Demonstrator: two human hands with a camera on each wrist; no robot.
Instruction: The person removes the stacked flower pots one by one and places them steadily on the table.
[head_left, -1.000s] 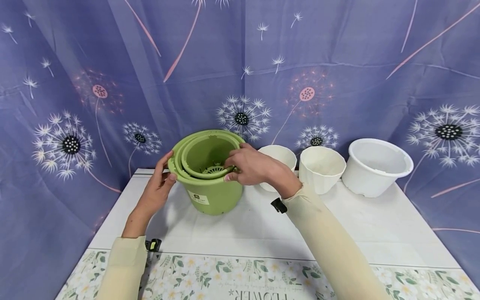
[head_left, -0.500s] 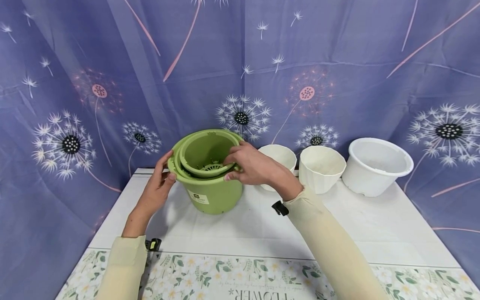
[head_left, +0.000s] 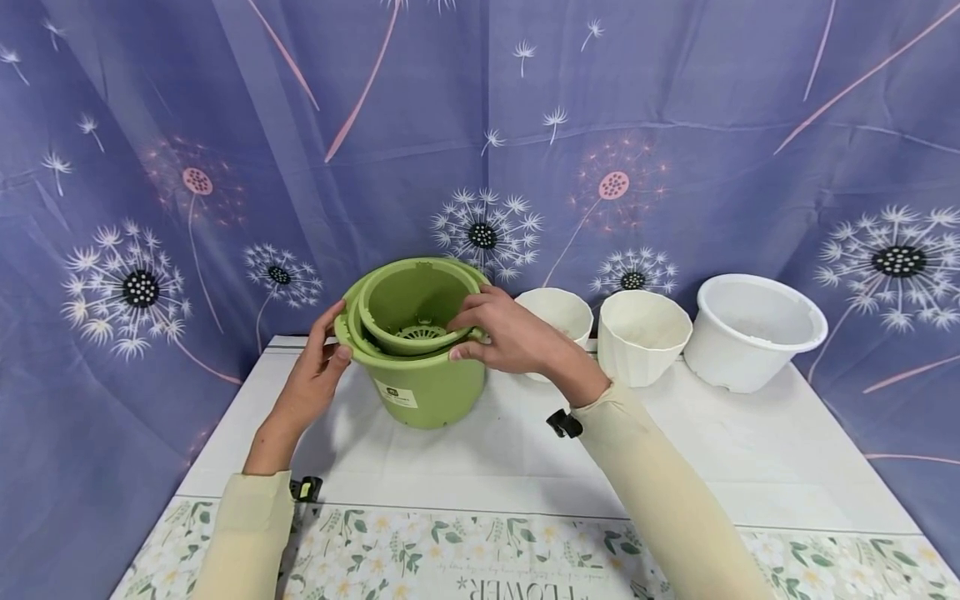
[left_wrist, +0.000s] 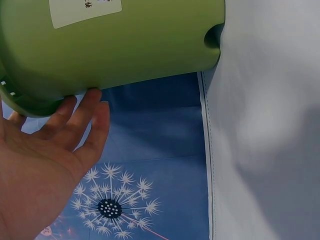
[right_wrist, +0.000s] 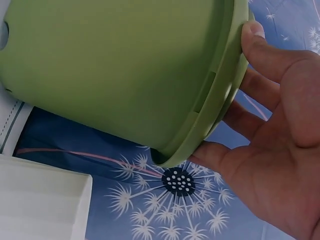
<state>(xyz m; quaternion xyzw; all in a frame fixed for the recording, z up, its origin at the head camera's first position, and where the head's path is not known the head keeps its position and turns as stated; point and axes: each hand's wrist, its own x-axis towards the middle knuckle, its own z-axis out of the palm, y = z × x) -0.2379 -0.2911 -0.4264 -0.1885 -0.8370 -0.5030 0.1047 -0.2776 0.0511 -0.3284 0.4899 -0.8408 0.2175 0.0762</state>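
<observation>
Pot gripped by the left hand holds a smaller pot, right hand apparently gripping its rim

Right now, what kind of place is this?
Maybe a curtained-off work corner: blue-purple dandelion-print cloth hangs behind a white, flower-edged table cover holding nested round green plastic pots.

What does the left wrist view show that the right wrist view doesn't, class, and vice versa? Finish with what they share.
Only the left wrist view shows the left hand and the white label on the outer green pot. Only the right wrist view shows the right hand and part of a white pot. Both show the outer green pot's side and rim, the blue dandelion-patterned cloth and the white table covering.
</observation>
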